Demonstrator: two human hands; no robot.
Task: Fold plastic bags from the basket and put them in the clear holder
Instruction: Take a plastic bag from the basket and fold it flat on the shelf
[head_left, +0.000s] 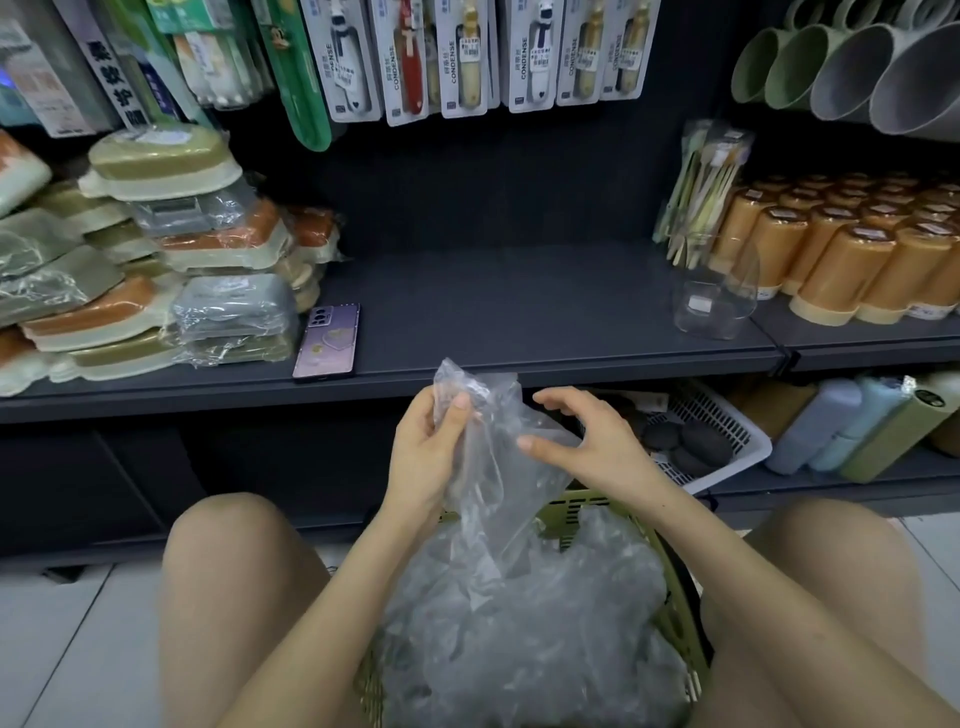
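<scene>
Basket (592, 504) of crumpled bags sits below my wrists; left hand (426, 447) pinches the top edge of one limp plastic bag (483, 457), right hand (587, 441) loose-fingered beside it, holding nothing; film judged light, slippery, best taken at the corners; clear holder (714, 296) stands well beyond the right hand.

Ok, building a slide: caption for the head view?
Left hand grips a plastic bag above the basket; right hand open.

The dark grey metal shelf (519, 312) carries shrink-wrapped plastic boxes (156, 291) stacked at its left, a purple smartphone (326, 340) lying flat just beside them — and a clear plastic holder (714, 296) standing near its right end.
</scene>
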